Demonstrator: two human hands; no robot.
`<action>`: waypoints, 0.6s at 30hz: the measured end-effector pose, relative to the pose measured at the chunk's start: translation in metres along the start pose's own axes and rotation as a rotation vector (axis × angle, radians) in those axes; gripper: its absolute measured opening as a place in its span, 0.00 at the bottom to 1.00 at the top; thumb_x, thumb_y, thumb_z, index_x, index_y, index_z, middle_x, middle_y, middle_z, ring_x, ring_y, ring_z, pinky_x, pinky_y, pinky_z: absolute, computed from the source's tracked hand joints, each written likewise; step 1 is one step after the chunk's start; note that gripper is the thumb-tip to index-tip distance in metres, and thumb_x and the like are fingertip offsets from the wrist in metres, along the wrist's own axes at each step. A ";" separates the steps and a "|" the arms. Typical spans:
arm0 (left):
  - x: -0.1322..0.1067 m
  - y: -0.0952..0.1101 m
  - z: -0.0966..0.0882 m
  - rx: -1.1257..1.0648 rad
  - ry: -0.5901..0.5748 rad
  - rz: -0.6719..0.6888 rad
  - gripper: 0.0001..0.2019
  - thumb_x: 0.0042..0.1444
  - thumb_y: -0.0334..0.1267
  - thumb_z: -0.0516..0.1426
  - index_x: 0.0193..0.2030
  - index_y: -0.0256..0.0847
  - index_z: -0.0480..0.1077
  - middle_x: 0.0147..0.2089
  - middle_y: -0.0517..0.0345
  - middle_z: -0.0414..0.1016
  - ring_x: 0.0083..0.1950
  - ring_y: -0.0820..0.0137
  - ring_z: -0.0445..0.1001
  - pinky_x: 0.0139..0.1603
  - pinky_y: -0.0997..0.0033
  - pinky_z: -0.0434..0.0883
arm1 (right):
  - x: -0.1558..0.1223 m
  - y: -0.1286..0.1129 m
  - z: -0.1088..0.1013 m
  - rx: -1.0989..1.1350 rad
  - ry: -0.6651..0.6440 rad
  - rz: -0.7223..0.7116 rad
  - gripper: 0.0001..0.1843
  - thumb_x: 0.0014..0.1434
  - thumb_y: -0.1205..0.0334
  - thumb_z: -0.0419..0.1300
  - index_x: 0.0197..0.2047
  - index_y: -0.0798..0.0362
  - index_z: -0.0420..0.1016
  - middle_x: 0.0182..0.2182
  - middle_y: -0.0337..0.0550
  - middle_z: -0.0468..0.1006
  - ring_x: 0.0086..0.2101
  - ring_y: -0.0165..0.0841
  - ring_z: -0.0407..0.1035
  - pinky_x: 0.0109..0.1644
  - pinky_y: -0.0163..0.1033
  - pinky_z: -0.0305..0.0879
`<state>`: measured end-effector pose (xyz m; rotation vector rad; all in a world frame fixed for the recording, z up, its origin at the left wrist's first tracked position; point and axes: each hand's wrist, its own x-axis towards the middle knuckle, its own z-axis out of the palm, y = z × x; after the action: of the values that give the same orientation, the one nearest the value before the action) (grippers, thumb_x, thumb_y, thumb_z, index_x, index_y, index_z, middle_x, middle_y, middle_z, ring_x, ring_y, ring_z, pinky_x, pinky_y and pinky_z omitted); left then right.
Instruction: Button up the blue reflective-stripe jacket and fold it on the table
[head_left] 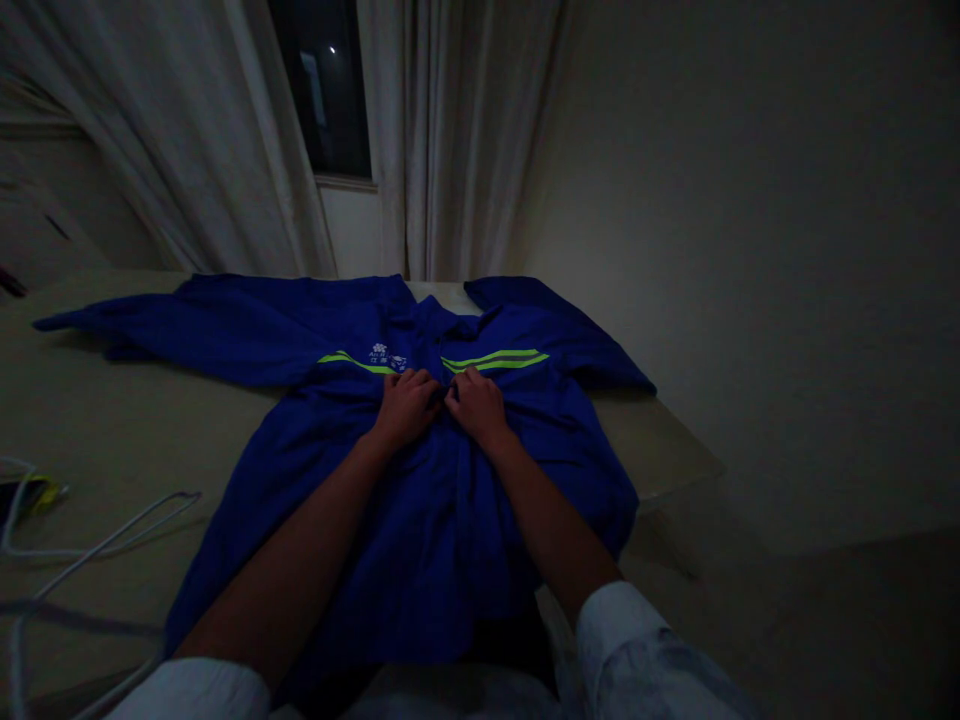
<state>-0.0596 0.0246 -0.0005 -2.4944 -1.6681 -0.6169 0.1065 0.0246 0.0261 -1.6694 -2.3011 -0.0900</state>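
I log the blue work jacket (442, 510) spread on the pale table (127, 450), collar at the far end, hem hanging over the near edge. My left hand (407, 408) and right hand (476, 405) sit almost touching at its front, just below the collar, both closed in a narrow grip with the cloth bunched under them. Lime reflective stripes (495, 360) cross the chest on either side, a white printed logo (388, 358) at the left. The sleeves (187, 325) spread left and right. Near left on the table lies a white wire hanger (97, 540), beside a yellow-edged object (37, 492) too dark to identify. Far off, white curtains (187, 130) flank a dark window (322, 85).
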 end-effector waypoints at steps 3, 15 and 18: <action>-0.001 0.001 -0.003 0.026 0.008 0.040 0.07 0.64 0.38 0.58 0.46 0.46 0.78 0.52 0.48 0.78 0.57 0.51 0.70 0.58 0.47 0.60 | 0.000 -0.005 -0.002 -0.057 -0.023 0.027 0.13 0.71 0.61 0.54 0.53 0.51 0.76 0.51 0.51 0.77 0.48 0.40 0.76 0.52 0.40 0.70; -0.001 0.006 -0.003 0.045 -0.003 0.026 0.09 0.67 0.38 0.57 0.48 0.47 0.78 0.54 0.48 0.77 0.57 0.51 0.69 0.57 0.46 0.60 | 0.000 0.004 0.002 0.069 -0.030 0.008 0.10 0.67 0.62 0.58 0.48 0.51 0.78 0.49 0.50 0.79 0.44 0.39 0.75 0.50 0.41 0.69; 0.000 0.008 -0.004 -0.012 -0.028 -0.026 0.11 0.68 0.38 0.54 0.49 0.47 0.78 0.54 0.49 0.77 0.57 0.51 0.70 0.56 0.46 0.60 | 0.003 0.014 0.008 0.216 -0.015 -0.062 0.08 0.65 0.64 0.59 0.45 0.52 0.79 0.46 0.48 0.79 0.44 0.39 0.74 0.50 0.40 0.68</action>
<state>-0.0535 0.0200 0.0040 -2.5052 -1.7137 -0.5998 0.1173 0.0338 0.0176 -1.4974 -2.2821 0.1533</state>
